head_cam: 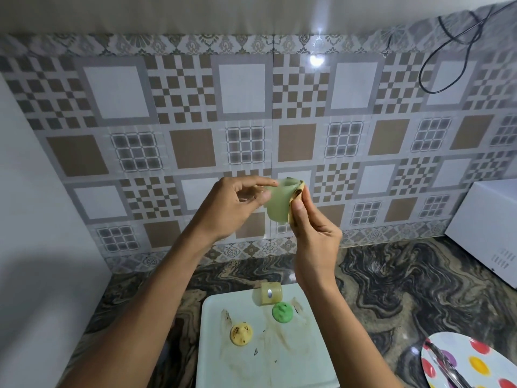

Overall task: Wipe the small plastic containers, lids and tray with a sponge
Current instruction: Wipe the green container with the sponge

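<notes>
Tray (212,345), near end off-frame.

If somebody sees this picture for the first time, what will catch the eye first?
First, the two raised hands in the middle: the left hand holds a small pale green container, and the right hand presses a yellow sponge against it. Below them, a white tray with brown smears carries a yellow lid, a green lid and a second container lying on its side.

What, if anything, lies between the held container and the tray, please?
Nothing visible does. The container, pinched by the left hand with the right hand pressing the sponge on it, is raised in open air, and the tray lies below.
</notes>
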